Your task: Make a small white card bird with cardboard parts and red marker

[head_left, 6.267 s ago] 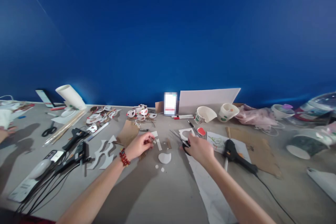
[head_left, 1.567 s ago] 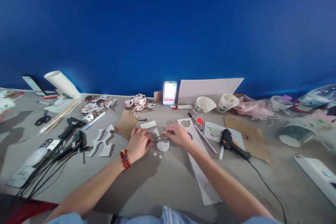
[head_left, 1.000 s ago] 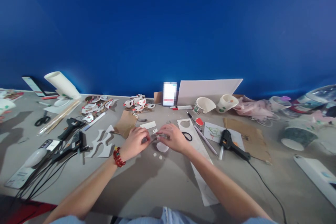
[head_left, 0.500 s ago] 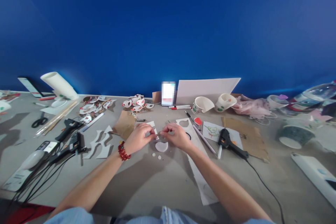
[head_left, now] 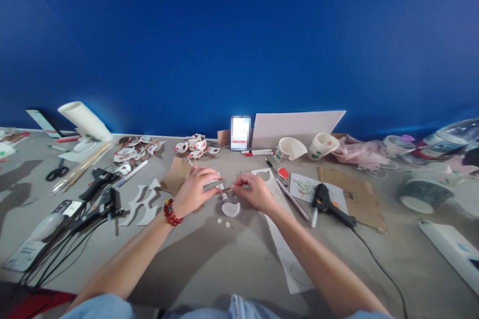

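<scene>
Brown strip [head_left: 227,190], one, clamped in right fingers [head_left: 244,180]; left fingers [head_left: 210,178] apart; one white cutout [head_left: 231,209], two discs [head_left: 227,225] near.

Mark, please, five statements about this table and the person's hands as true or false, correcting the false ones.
1. The left hand and right hand are close together, near a drop-shaped white cutout. True.
2. The red bracelet is on the right arm. False: it is on the left arm.
3. Two small white discs lie below the cutout in the picture. True.
4. The long white paper strip passes under the left arm. False: under the right arm.
5. The right-side glue gun is white. False: it is black.
</scene>
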The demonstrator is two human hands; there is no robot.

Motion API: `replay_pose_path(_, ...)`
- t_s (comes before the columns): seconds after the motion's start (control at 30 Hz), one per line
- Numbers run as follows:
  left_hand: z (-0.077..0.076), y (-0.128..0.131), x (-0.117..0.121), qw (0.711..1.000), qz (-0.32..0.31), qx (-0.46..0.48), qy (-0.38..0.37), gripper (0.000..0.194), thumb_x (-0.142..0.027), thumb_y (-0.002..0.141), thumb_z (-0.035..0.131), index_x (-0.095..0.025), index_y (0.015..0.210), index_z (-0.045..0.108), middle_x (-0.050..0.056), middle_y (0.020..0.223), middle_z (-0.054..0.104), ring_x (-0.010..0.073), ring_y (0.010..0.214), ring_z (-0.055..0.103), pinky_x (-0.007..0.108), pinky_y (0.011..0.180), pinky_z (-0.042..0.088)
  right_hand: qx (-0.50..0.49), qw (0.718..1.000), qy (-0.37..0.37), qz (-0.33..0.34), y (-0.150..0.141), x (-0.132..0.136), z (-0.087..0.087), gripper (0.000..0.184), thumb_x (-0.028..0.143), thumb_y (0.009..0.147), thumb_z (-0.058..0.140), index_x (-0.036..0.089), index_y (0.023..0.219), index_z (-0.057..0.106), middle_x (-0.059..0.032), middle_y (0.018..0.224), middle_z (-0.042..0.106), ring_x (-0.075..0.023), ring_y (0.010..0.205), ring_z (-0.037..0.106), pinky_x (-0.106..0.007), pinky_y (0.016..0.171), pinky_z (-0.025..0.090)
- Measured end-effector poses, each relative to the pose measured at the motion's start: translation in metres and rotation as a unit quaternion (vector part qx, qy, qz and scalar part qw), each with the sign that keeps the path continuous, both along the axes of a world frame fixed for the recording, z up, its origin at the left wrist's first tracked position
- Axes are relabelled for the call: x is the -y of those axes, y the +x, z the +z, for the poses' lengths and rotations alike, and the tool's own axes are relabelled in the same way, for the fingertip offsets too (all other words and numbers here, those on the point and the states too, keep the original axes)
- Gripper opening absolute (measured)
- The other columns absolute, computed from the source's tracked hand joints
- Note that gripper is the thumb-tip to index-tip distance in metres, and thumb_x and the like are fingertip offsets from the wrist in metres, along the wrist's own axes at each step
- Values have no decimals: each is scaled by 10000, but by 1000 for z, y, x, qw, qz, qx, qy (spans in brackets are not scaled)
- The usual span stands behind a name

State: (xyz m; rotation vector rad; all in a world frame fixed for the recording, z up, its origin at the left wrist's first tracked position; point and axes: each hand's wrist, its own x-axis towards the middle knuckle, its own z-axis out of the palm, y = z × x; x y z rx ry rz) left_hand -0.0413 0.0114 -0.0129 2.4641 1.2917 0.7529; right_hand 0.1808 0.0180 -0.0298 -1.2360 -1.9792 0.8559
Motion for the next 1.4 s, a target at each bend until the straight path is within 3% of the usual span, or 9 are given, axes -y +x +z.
replay_pose_path(0.17, 10, 20, 7, 993, 8, -86, 82, 110, -309, 879, 620, -223, 853, 684, 28, 878, 667, 223, 942, 553, 482, 1062, 263, -9, 1000, 16, -13, -6, 1, 0, 127, 192, 791, 640, 197, 666, 617, 0, 722, 655, -170, 751, 580, -263, 707, 410)
replay_pose_path(0.33, 7, 27, 3, 997, 5, -56, 61, 150, -252, 893, 586, -204, 772, 660, 16, 749, 651, 203, 851, 571, 439, 996, 338, -43, 999, 8, -9, -5, 4, 5, 181, 326, 863, 613, 199, 741, 656, -12, 766, 670, -177, 783, 588, -268, 733, 420)
replay_pose_path(0.47, 2, 22, 3, 995, 18, 82, -56, 141, -294, 888, 593, -199, 828, 679, 30, 825, 702, 196, 860, 619, 376, 941, 418, -116, 991, -66, 5, 1, 8, 5, 336, 417, 965, 439, 195, 910, 686, -27, 855, 682, -172, 808, 606, -263, 747, 440)
replay_pose_path(0.63, -2, 18, 11, 923, 17, 271, -272, 191, -333, 896, 551, -186, 946, 663, 32, 933, 713, 179, 883, 661, 284, 830, 505, -178, 968, -170, 55, 1, 14, -3, 284, 418, 919, 523, 191, 966, 687, -25, 878, 688, -156, 788, 606, -247, 726, 454)
replay_pose_path(0.93, -11, 14, 20, 901, 6, 311, -303, 236, -346, 890, 551, -164, 990, 662, 66, 964, 710, 208, 942, 654, 323, 856, 514, -224, 947, -226, 44, -8, 15, -12, 277, 438, 828, 637, 163, 811, 605, -4, 699, 620, -121, 620, 553, -237, 614, 452)
replay_pose_path(1.07, -16, 6, 17, 934, 15, 257, -249, 263, -332, 899, 560, -187, 1111, 615, 58, 1010, 701, 199, 964, 650, 318, 878, 499, -197, 962, -187, 23, -3, 9, -14, 232, 399, 837, 610, 178, 770, 584, 13, 648, 597, -125, 604, 539, -243, 613, 442)
replay_pose_path(1.2, -33, 1, 11, 993, 56, 33, -94, 135, -306, 863, 622, -194, 919, 671, 66, 950, 679, 233, 946, 619, 362, 877, 450, -134, 983, -125, -30, 7, -1, -17, 208, 378, 828, 583, 188, 746, 580, 9, 663, 617, -139, 617, 540, -250, 619, 440)
replay_pose_path(1.3, -47, 3, 10, 992, 68, -95, -47, 86, -273, 833, 659, -193, 867, 663, 75, 920, 658, 255, 928, 597, 379, 836, 420, -94, 989, -103, -44, 14, -2, -20, 175, 348, 819, 583, 188, 746, 591, 10, 680, 625, -139, 619, 535, -239, 599, 419)
replay_pose_path(1.4, -53, 6, 10, 988, 70, -132, -32, 55, -231, 839, 643, -186, 869, 639, 73, 922, 649, 254, 921, 585, 367, 805, 401, -75, 992, -96, -42, 18, 2, -21, 157, 320, 824, 573, 188, 745, 601, 17, 667, 611, -137, 620, 536, -230, 587, 397)
